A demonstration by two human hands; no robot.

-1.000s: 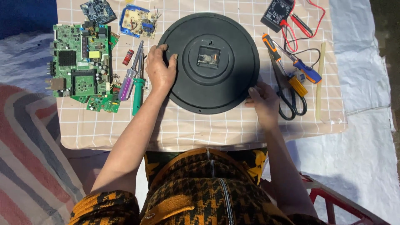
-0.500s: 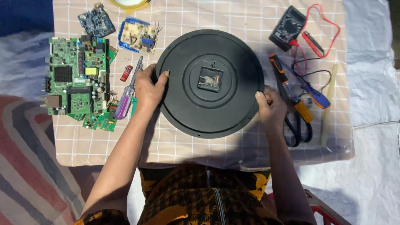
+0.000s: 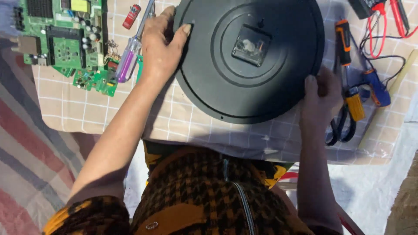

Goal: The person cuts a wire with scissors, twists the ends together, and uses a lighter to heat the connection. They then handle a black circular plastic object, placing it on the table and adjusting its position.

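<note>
The round black clock body lies back-up on the checked cloth, its small movement box set just far of centre. The left hand grips the left rim, thumb pressed flat on the back face and fingers curled under the edge. The right hand holds the near-right rim, fingers closed over the edge; how far they wrap beneath cannot be told.

Assessment: the hold is two-sided and roughly opposed, which suits lifting or turning a wide, shallow disc. Pressure would best stay on the rim, not on the movement box, and the disc kept level so the hidden face does not drag on the cloth.

Hazards: the purple-handled screwdriver lies just beside the left hand, with the green circuit board beyond it. The scissors and the orange-handled tool lie just right of the right hand. Any swing of the disc should clear these.
</note>
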